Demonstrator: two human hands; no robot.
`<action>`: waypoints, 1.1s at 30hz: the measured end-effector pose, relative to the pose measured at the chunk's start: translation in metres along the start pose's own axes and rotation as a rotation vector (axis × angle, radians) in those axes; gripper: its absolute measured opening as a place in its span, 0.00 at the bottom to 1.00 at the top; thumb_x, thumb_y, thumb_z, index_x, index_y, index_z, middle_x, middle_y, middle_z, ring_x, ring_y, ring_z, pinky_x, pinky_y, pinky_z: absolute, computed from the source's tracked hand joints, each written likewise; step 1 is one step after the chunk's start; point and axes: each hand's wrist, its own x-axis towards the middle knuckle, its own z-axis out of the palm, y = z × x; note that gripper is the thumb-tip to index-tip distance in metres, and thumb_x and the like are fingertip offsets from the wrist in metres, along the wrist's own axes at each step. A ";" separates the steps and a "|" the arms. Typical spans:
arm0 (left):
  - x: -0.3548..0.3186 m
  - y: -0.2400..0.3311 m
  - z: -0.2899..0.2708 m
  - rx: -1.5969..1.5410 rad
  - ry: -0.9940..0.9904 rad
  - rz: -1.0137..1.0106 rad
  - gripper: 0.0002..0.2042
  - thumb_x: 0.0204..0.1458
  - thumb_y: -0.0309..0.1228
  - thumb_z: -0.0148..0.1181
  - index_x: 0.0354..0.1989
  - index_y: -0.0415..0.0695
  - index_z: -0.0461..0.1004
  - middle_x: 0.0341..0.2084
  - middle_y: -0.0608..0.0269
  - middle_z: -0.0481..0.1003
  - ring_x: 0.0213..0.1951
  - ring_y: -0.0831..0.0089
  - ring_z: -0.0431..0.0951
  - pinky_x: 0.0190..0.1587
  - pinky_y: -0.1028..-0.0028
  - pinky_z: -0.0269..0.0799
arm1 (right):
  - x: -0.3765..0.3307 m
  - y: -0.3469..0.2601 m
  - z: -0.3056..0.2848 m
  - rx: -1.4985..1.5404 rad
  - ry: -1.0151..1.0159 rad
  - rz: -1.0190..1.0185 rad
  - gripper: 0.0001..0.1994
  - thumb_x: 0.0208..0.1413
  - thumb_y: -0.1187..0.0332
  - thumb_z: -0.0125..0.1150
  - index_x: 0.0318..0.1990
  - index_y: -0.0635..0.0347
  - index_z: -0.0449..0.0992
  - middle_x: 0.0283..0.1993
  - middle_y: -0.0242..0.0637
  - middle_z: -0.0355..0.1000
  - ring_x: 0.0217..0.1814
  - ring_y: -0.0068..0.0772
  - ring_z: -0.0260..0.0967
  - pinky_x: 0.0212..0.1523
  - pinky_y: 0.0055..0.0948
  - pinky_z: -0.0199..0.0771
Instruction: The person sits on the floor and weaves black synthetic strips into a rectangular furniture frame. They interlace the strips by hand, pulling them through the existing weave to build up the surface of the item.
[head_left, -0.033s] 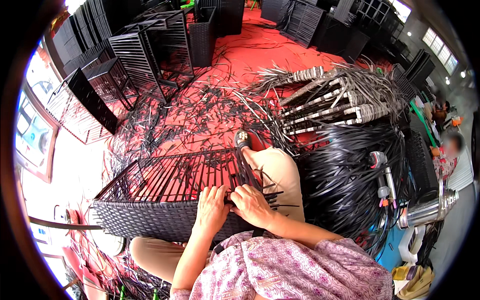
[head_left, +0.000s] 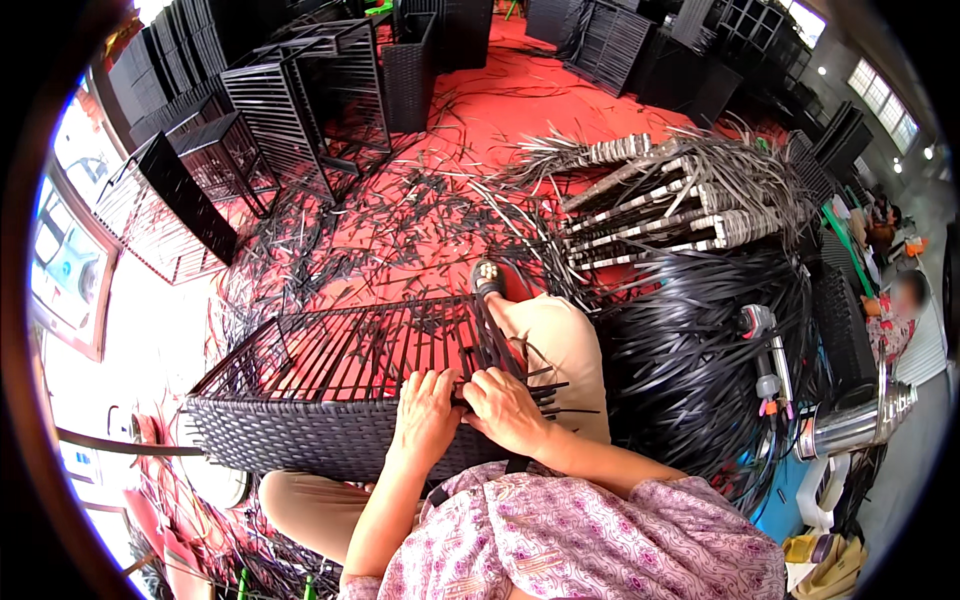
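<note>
A black wicker frame (head_left: 300, 425) lies across my lap, its near side densely woven and its top crossed by thin bars with gaps. Over the upper edge of that weave, toward the right end, my left hand (head_left: 427, 415) is closed with bent fingers. My right hand (head_left: 507, 412) sits right beside it, closed on the same edge, thumbs close together. A short dark strip shows between the two hands; the fingertips are mostly hidden. Loose ends of black strip (head_left: 575, 410) stick out past the frame's right end, next to my right hand.
A large heap of black strips (head_left: 680, 350) lies at my right, with a bundle of grey-wrapped strips (head_left: 680, 205) beyond it. A power tool (head_left: 760, 340) rests there. Scraps litter the red floor (head_left: 470, 110). Black frames (head_left: 300, 110) stand far left. Another person (head_left: 893, 325) sits at far right.
</note>
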 end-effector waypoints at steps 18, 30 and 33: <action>-0.002 -0.010 -0.008 -0.055 -0.091 -0.057 0.26 0.44 0.24 0.69 0.55 0.41 0.73 0.38 0.57 0.76 0.45 0.55 0.75 0.52 0.59 0.68 | 0.002 0.006 0.004 0.056 0.016 -0.034 0.15 0.45 0.68 0.75 0.37 0.57 0.73 0.40 0.37 0.68 0.46 0.41 0.69 0.48 0.40 0.71; -0.053 -0.017 0.008 0.171 0.184 0.138 0.22 0.52 0.25 0.59 0.58 0.44 0.74 0.48 0.60 0.76 0.52 0.61 0.75 0.59 0.60 0.68 | -0.036 0.004 0.027 -0.173 0.176 -0.077 0.27 0.49 0.64 0.73 0.60 0.50 0.76 0.57 0.31 0.68 0.62 0.36 0.64 0.60 0.43 0.62; -0.059 -0.025 0.017 0.203 0.168 0.130 0.24 0.53 0.25 0.53 0.62 0.43 0.72 0.51 0.60 0.75 0.55 0.62 0.74 0.64 0.59 0.65 | -0.046 0.013 0.040 -0.202 0.139 -0.103 0.28 0.54 0.63 0.69 0.65 0.51 0.73 0.66 0.33 0.66 0.70 0.39 0.61 0.65 0.45 0.61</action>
